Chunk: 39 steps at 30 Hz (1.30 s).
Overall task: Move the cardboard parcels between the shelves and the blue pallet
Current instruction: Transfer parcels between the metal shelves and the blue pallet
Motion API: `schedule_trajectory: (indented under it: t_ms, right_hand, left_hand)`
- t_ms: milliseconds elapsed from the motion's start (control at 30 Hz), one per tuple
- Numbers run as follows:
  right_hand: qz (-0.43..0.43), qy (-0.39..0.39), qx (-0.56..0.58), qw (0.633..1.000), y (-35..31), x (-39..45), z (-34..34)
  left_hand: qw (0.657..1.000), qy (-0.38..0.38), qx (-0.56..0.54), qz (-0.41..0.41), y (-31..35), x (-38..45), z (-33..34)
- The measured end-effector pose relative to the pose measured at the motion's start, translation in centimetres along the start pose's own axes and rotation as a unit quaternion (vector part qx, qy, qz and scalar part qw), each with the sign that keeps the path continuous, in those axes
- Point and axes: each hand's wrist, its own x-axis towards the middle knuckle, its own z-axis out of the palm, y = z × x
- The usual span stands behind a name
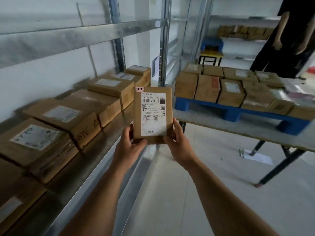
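Observation:
I hold a small cardboard parcel (152, 114) upright in mid-air, its white shipping label facing me. My left hand (129, 145) grips its lower left corner and my right hand (179, 143) grips its lower right edge. The parcel hangs between the metal shelf (95, 150) on the left and the blue pallet (228, 111) on the right. A row of several cardboard parcels (68, 120) lies along the shelf. More parcels (230, 89) are packed on top of the pallet.
The pallet rests on a grey folding table (255, 132) with black legs. Another person in black (286, 40) stands behind the table at the right. A metal upright (164, 48) rises behind the held parcel. A blue-and-yellow stool (211, 51) stands farther back.

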Motion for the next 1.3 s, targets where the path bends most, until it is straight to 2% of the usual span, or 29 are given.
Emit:
schedule_trajectory:
  t_ms: [233, 800, 1067, 1300]
  right_hand:
    - [0.036, 0.082, -0.018, 0.996, 2.8, 7.0, -5.3]
    - [-0.026, 0.096, -0.038, 0.994, 6.3, 31.1, -24.9]
    - [-0.032, 0.127, -0.026, 0.991, 8.5, 42.1, -28.2]
    - [0.002, 0.138, -0.049, 0.989, 10.2, 52.1, -30.3]
  left_hand:
    - [0.997, -0.056, 0.027, 0.037, 1.4, 8.4, 6.1]
    - [0.981, -0.146, 0.047, 0.116, 10.3, 35.0, 22.6]
    - [0.974, -0.189, 0.020, 0.126, 10.8, 46.4, 26.5]
    - [0.965, -0.221, 0.069, 0.124, 10.1, 57.7, 30.0]
